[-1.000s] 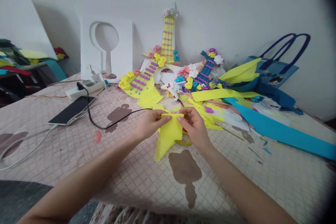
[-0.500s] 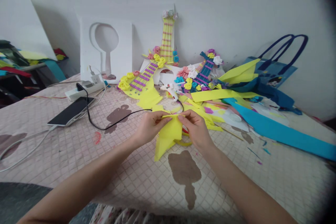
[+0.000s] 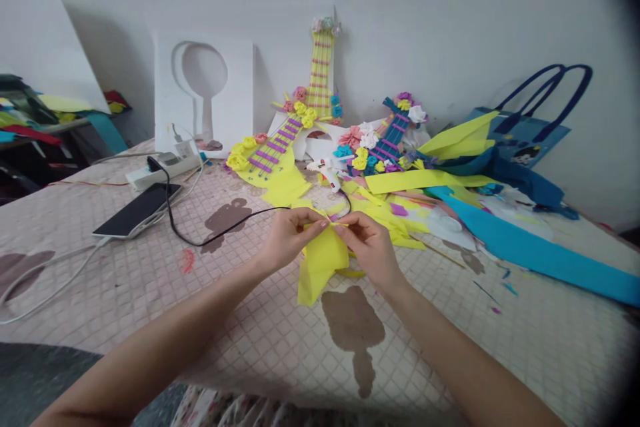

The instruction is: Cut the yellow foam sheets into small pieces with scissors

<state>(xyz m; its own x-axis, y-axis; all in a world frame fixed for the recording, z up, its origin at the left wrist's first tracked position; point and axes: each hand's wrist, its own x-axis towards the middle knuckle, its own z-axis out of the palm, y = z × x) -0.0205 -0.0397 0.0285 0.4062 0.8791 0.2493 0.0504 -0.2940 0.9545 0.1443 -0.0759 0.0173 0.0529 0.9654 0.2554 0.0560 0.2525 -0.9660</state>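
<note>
A strip of yellow crepe paper [image 3: 325, 255] hangs down between my two hands above the patterned tablecloth. My left hand [image 3: 294, 236] pinches its top edge from the left, thumb against fingers. From the right, my right hand [image 3: 367, 243] pinches the same edge, its fingertips close to those of my left hand. Just beyond my hands lies a white glue gun [image 3: 327, 173] with a black cord. Yellow paper scraps [image 3: 395, 227] are spread behind my right hand.
Flower-decorated paper guitars [image 3: 275, 147] lean at the back beside a white board [image 3: 165, 93] with a cut-out. A phone [image 3: 137, 210] and power strip [image 3: 163, 170] are on the left. A blue paper strip [image 3: 540, 250] and a blue bag [image 3: 540, 140] are on the right.
My fingertips have come closer together along the paper's top edge. The lower end of the yellow paper hangs slightly differently, and the whole view has shifted a little.
</note>
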